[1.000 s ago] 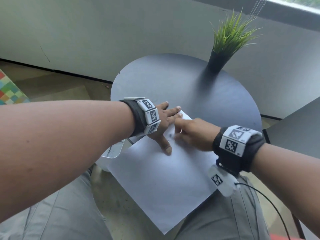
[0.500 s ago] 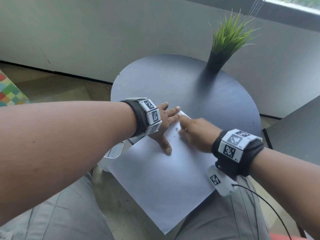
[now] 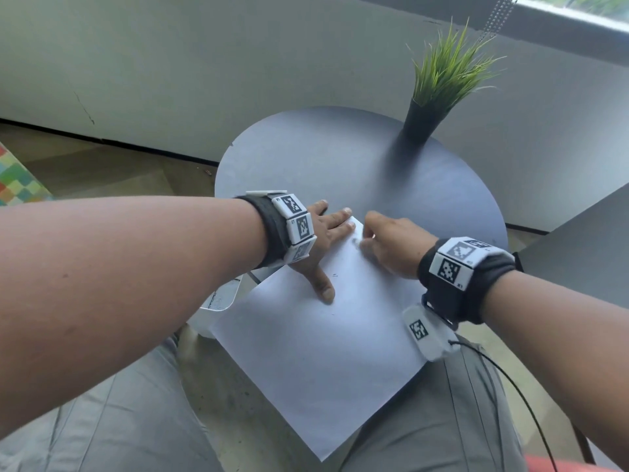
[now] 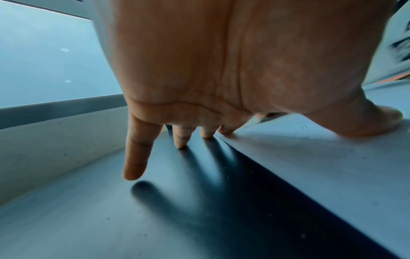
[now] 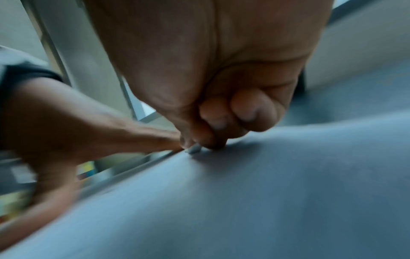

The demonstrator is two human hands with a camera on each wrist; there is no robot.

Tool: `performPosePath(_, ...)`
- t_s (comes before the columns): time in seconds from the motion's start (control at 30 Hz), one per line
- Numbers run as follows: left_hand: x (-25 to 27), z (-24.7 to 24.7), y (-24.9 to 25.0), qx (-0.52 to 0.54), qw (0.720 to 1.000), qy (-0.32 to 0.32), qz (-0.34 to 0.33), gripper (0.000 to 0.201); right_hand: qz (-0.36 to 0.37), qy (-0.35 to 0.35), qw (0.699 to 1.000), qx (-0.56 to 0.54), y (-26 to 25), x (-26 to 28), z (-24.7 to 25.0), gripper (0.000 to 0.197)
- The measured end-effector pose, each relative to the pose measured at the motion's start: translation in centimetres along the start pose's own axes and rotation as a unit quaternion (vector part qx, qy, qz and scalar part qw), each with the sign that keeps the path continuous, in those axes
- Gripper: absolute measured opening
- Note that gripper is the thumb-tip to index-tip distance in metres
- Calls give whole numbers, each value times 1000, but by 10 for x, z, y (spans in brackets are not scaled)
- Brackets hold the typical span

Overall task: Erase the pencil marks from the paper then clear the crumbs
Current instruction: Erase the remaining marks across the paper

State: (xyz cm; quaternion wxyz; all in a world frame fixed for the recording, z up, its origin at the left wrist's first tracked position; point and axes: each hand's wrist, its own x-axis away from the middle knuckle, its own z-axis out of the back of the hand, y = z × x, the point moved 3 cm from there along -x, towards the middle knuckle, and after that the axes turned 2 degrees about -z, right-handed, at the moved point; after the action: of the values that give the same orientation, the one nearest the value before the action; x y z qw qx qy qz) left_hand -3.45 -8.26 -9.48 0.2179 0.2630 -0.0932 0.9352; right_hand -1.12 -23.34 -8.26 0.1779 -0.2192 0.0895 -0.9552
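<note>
Eraser carried up to the paper's far corner.
The paper (image 3: 316,352) is kept flat on the round table (image 3: 340,155), overhanging its near edge, pinned by the left hand (image 3: 318,241) with fingers spread straight, unmoved. A small pale eraser (image 5: 193,149) is pinched in the curled right hand (image 3: 391,245), shifted since a second ago toward the far corner, just beside the left fingertips (image 3: 347,216). Tiny specks (image 3: 335,275) are seen near the thumb.

Bare forearms, black wristband (image 3: 272,229) on the left with white square-coded tags, matching black wristband (image 3: 476,284) on the right, white tagged module (image 3: 427,332) trailing thin black cable (image 3: 517,396), grey trousers (image 3: 442,420).
</note>
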Motion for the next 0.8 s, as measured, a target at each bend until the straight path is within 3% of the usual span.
performPosePath(0.07,0,-1,-1,-2,1000,1,0,136,-11,30,999,3,3,-1,1,23)
performPosePath(0.23,0,-1,0,9,1000,3,-1,136,100,-47,992,64,-17,20,-16,22)
performPosePath(0.37,-3,-2,-1,9,1000,-3,3,137,-26,23,999,-8,7,6,5,25)
performPosePath(0.53,0,0,1,9,1000,-3,6,135,95,-60,992,61,-23,29,-20,21)
performPosePath(0.7,1,3,3,-2,1000,-9,3,133,-28,13,999,-9,12,6,3,27)
performPosePath(0.8,0,2,3,-4,1000,-16,-1,131,-55,37,998,-12,19,0,3,25)
